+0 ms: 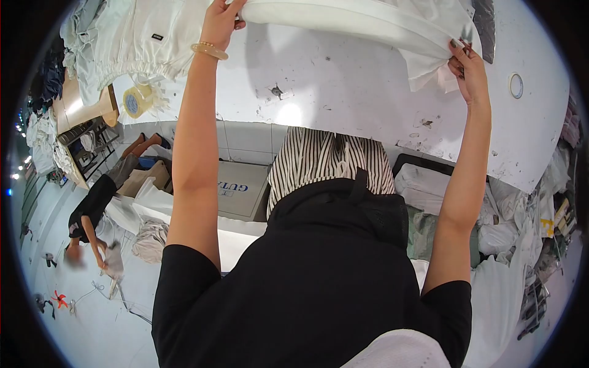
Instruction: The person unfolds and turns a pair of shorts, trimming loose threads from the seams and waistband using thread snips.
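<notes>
The pale worktop (362, 80) spreads broadly in front of me, scuffed and marked here and there. Over its far part I have a white cloth (343, 18), drawn out sideways between my two hands; its far side runs out of view, and a loose corner hangs in folds beside my right hand. To the left lies a white garment (135, 49) with a gathered edge. Below, beyond the worktop's near edge, is a grey box (242, 203) with blue lettering.

My left hand (224, 21) closes on the cloth's left end, though the top of the picture cuts off part of that grip. My right hand (467, 70) pinches the cloth near its right end. I judge the step in hand to be holding it out and setting its lie; the next move calls for both grips kept firm and the pull even, so the near edge stays straight.

A roll of yellowish tape (136, 101) sits at the left, and a smaller tape ring (521, 87) lies to the right, apart from my hand. Smallest is a dark and red object (467, 44) at my right fingers; I can't tell what it is.
</notes>
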`<control>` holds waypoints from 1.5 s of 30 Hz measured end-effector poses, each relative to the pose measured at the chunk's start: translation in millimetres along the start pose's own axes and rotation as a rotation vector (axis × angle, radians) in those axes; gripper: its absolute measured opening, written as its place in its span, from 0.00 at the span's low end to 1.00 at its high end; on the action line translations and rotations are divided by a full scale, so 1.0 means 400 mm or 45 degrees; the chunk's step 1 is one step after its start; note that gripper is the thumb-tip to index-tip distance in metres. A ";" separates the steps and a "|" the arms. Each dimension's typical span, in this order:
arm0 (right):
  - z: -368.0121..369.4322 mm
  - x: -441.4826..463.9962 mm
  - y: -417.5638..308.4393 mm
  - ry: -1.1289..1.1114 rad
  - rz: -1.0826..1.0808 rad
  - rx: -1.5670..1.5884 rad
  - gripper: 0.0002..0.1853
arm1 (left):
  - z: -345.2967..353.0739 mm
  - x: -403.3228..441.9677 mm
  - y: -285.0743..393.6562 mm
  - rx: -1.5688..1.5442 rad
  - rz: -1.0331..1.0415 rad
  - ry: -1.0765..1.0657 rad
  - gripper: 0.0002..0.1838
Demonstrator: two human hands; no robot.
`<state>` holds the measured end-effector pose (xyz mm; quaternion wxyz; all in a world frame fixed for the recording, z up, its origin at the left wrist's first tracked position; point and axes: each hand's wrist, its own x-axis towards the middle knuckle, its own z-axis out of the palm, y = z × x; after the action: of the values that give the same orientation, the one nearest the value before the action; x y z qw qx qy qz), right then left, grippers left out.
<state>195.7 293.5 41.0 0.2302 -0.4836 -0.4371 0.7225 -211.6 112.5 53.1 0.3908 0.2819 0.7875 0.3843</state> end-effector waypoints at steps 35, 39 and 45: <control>-0.017 -0.057 0.073 0.288 -0.047 0.265 0.09 | 0.131 -0.200 0.189 0.218 0.968 0.366 0.10; -0.006 -0.083 0.062 0.307 0.054 0.349 0.09 | 0.112 -0.166 0.098 -0.214 0.808 0.385 0.10; 0.129 -0.143 0.002 -0.135 0.081 0.292 0.15 | 0.095 -0.195 0.023 0.376 0.441 0.579 0.13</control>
<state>173.8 228.9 76.4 0.2375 -0.4288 -0.3477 0.7992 -136.7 74.1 76.4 0.0884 0.3724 0.8421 0.3799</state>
